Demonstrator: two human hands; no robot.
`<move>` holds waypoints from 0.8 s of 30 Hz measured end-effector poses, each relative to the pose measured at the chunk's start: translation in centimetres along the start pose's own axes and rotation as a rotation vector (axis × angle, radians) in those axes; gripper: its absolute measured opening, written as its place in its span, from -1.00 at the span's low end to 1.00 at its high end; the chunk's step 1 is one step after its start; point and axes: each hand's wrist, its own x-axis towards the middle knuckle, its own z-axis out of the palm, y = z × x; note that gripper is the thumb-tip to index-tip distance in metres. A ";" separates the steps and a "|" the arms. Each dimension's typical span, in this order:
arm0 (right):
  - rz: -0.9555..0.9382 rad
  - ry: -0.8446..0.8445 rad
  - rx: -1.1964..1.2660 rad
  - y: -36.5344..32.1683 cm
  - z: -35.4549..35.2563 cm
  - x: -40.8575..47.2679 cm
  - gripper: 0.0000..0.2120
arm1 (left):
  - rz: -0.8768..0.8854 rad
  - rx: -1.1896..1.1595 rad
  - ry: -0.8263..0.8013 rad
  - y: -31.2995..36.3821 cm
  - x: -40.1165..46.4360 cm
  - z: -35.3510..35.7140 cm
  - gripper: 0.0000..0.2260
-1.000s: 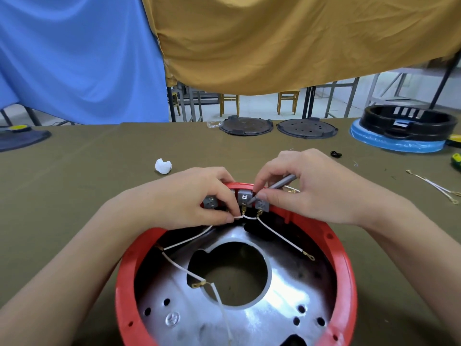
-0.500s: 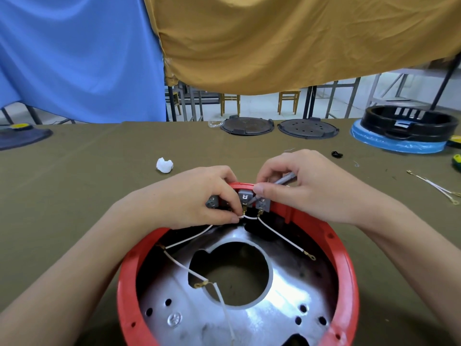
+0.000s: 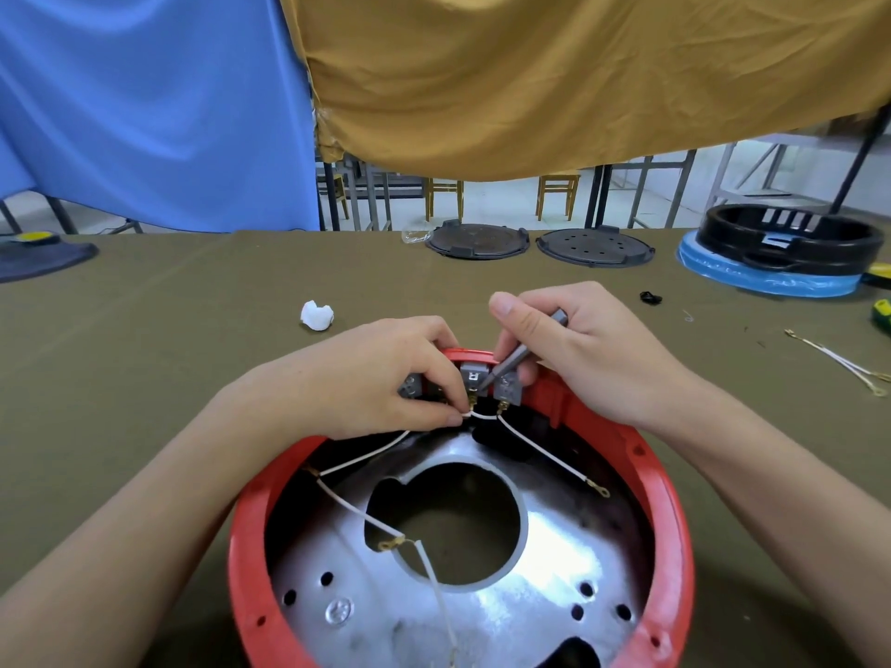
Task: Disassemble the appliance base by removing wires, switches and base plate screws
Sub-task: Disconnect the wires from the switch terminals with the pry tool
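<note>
The red appliance base (image 3: 665, 499) lies open-side up in front of me, with a shiny metal plate (image 3: 554, 547) inside that has a big round hole. Several grey switches (image 3: 472, 376) sit on its far rim. Thin white wires (image 3: 359, 458) with brass terminals run from the switches across the plate. My left hand (image 3: 366, 383) pinches a white wire at the middle switch's terminal. My right hand (image 3: 588, 349) grips a slim grey metal tool (image 3: 523, 351), its tip against the switches.
On the olive cloth table lie a white crumpled piece (image 3: 317, 314), two dark round lids (image 3: 477, 241) at the back, a black ring on a blue base (image 3: 781, 255) at the right, loose wires (image 3: 839, 361) and a small black part (image 3: 650, 297).
My right hand has tilted the tool more upright, with the thumb now raised above it. My left hand stays at the wire by the middle switch.
</note>
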 end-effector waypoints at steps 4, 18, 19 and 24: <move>0.001 0.015 -0.029 0.0 0.1 0.5 -0.52 | -0.002 0.009 -0.002 0.0 0.0 0.0 -0.92; -0.254 0.019 -0.375 -0.8 0.1 -0.3 -0.52 | 0.012 -0.007 0.019 -0.1 0.0 0.1 -0.91; -0.254 0.008 -0.359 -0.8 0.1 -0.3 -0.52 | 0.012 -0.005 0.019 -0.1 0.0 0.1 -0.91; -0.129 -0.005 -0.115 -0.2 0.2 0.2 -0.57 | 0.004 -0.005 0.009 -0.1 0.0 0.1 -0.92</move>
